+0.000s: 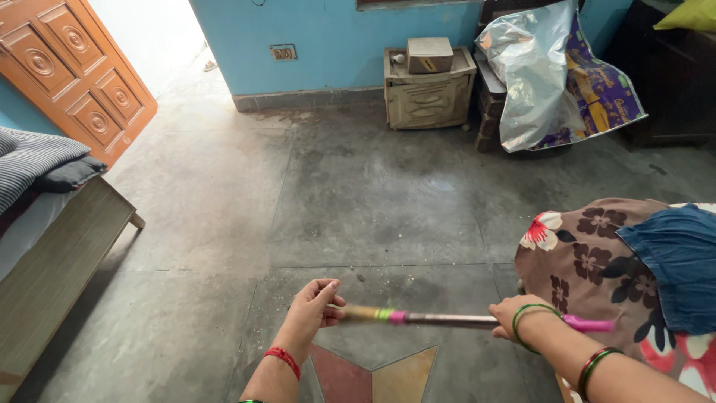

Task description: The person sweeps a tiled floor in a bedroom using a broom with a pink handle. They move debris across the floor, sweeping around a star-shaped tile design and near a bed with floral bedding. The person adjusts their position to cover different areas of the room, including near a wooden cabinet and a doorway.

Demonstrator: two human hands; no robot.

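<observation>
A thin stick-like handle (pixel 440 319) with coloured bands and a pink end lies level in front of me, over the grey stone floor. My left hand (pixel 312 310), with a red thread at the wrist, grips its left end. My right hand (pixel 512 313), wearing green bangles, grips it near the pink right end. Whatever is on the far end is hidden behind a floral cloth (pixel 589 261) at my right.
A bed frame (pixel 60 261) with striped bedding stands at the left. A carved wooden door (pixel 74 67) is open at the far left. Against the blue wall sit a small cream cabinet (pixel 426 93) and a plastic-covered stack (pixel 548 75).
</observation>
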